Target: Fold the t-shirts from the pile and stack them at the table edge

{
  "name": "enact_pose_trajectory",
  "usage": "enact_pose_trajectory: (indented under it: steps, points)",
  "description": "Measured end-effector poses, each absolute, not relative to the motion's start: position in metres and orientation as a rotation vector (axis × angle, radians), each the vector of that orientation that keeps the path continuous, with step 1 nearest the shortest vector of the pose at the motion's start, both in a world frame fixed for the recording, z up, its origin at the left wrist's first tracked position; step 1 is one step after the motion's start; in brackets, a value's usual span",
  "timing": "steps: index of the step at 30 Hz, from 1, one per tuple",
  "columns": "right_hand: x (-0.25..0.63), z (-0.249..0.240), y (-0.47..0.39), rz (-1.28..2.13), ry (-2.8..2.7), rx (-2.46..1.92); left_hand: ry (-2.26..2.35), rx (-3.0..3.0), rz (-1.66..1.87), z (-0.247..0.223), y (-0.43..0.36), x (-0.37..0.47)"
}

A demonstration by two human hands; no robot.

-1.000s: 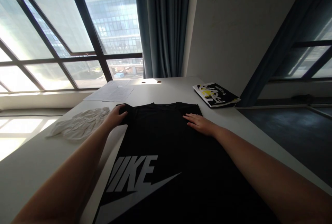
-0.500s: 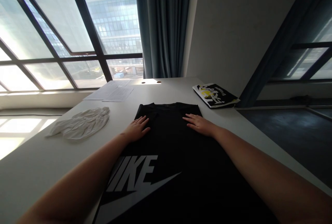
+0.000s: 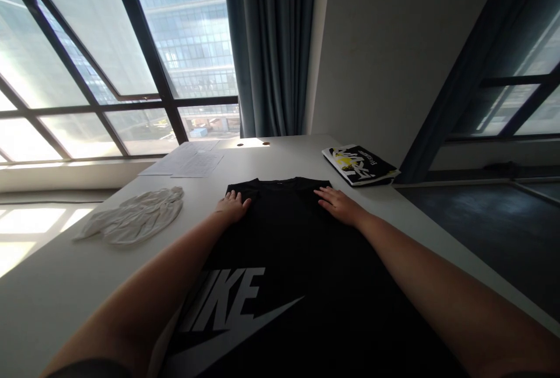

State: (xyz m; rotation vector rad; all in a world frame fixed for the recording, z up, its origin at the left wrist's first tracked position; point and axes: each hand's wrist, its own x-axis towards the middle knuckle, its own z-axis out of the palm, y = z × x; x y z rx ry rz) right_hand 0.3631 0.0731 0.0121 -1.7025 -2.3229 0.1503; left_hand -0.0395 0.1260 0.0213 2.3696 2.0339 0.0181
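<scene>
A black T-shirt [image 3: 284, 238] with a large grey printed word and swoosh lies spread on the white table [image 3: 289, 159], its neckline pointing away from me. Flat on its upper left edge, near the shoulder, rests my left hand [image 3: 234, 207], fingers stretched forward. My right hand [image 3: 339, 204] lies on the opposite shoulder edge with its fingers extended. Neither hand grips the cloth. The shirt's lower end runs out of view beneath me.
To the left is a crumpled white cloth [image 3: 135, 214], with printed paper sheets [image 3: 192, 162] behind it. A black, white and yellow package [image 3: 363, 167] sits at the table's right edge. Beyond the table are a dark curtain [image 3: 273, 45] and windows [image 3: 188, 28].
My left hand has slid a little forward along the shirt's left shoulder edge. My right hand has shifted slightly outward. The view has tilted slightly.
</scene>
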Motion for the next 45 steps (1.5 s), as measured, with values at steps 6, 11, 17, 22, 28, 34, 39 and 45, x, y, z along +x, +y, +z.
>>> enact_pose_trajectory:
  steps: [6,11,17,22,28,34,39,45]
  points:
    - [0.371,-0.003,0.085,0.186,-2.262,-2.016,2.247,2.085,-0.007,0.022,0.161,-0.017]
    - [0.372,-0.002,0.086,0.188,-2.275,-2.041,2.273,2.065,0.064,0.013,0.157,-0.016]
    - [0.374,-0.001,0.085,0.106,-2.267,-1.973,2.217,2.262,0.131,0.019,0.145,-0.018]
    - [0.370,-0.002,0.082,0.124,-2.452,-1.621,1.881,2.494,0.068,0.015,0.140,-0.017]
    - [0.369,-0.009,0.088,0.247,-2.506,-1.620,1.897,2.385,-0.047,0.022,0.156,-0.006]
    - [0.369,-0.007,0.088,0.246,-2.490,-1.655,1.924,2.356,-0.022,0.026,0.184,0.025]
    - [0.370,-0.007,0.087,0.245,-2.500,-1.642,1.953,2.323,0.035,0.013,0.198,0.028]
    - [0.374,-0.009,0.089,0.259,-2.493,-1.641,1.907,2.354,0.018,0.015,0.200,0.026]
